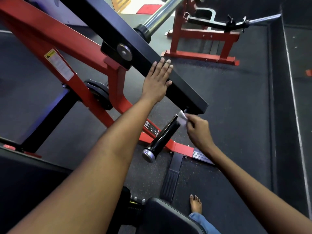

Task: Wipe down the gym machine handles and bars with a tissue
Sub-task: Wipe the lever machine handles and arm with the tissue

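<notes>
Red frame — far left, slanting down to the right, a warning label on its face; a black plate hangs just below the joint.

Black arm — square bar crossing the frame diagonally from far left to centre right, pivot bolt at the joint.

Chrome bar — far centre, rising from a black collar behind the arm.

Left hand — grip released, fingers straight and flat against the side of the black arm.

Handle — black cylinder with a metal end cap, angled down toward the near left below the arm's end.

Tissue — white, small, at the handle's upper end, just under the arm's tip.

Right hand — grip pinching the tissue, fingers curled, pressing it against the handle's top.

Bare foot — near, on the dark rubber floor, denim cuff beside it.

Second red machine — far right of centre.
</notes>
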`<control>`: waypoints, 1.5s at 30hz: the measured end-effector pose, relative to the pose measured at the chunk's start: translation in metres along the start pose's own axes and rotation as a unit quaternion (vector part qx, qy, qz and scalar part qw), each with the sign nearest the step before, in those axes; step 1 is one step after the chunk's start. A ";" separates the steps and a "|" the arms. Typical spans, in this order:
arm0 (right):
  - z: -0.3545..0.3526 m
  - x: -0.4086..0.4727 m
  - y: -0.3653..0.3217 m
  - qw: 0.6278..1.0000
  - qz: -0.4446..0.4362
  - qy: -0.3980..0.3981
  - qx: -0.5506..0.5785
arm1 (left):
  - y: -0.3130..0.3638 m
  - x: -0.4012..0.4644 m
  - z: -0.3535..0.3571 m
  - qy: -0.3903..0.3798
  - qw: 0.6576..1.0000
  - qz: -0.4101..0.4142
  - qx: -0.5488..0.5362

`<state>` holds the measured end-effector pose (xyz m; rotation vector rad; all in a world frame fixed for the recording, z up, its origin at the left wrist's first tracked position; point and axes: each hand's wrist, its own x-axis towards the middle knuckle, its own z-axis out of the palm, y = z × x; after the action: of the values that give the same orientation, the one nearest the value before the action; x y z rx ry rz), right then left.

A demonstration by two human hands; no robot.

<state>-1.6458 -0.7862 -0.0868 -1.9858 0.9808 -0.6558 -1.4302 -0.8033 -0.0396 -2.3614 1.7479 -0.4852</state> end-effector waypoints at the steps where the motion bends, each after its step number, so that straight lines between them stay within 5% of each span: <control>1: -0.001 0.012 0.004 0.993 -0.091 -0.015 -0.070 | -0.001 0.000 0.000 0.002 1.000 0.002 -0.001; 5: 0.008 0.045 0.013 0.924 -0.232 -0.208 -0.220 | -0.020 -0.001 -0.001 0.008 0.998 0.066 0.013; 9: 0.029 0.047 -0.015 0.895 -0.183 -0.295 -0.281 | -0.052 0.001 -0.001 0.021 0.987 0.153 0.037; 15: 0.064 0.014 -0.074 0.843 -0.162 -0.408 -0.309 | -0.051 0.000 0.003 0.042 0.992 0.115 0.016; 21: 0.052 -0.022 -0.056 0.897 -0.274 -0.323 -0.127 | -0.042 -0.002 0.006 0.047 0.995 0.085 0.003; 30: 0.014 -0.037 0.011 0.858 -0.409 -0.298 -0.091 | -0.037 -0.003 0.008 0.048 0.996 0.072 -0.007; 35: -0.005 0.003 0.044 0.965 -0.201 -0.088 -0.141 | -0.030 -0.004 0.009 0.050 0.997 0.055 -0.024; 37: 0.008 0.018 0.034 0.982 -0.128 -0.047 -0.132 | -0.029 -0.004 0.008 0.052 0.997 0.049 -0.027; 40: 0.030 0.012 0.009 0.986 -0.093 -0.078 -0.111 | -0.027 -0.005 0.008 0.048 0.997 0.048 -0.029; 45: 0.044 -0.047 -0.034 0.945 -0.234 -0.202 -0.107 | -0.027 -0.004 0.010 0.052 0.997 0.044 -0.032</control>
<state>-1.6269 -0.7162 -0.0866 -2.4484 0.3404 -0.3670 -1.4038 -0.7917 -0.0406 -2.3272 1.9315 -0.5556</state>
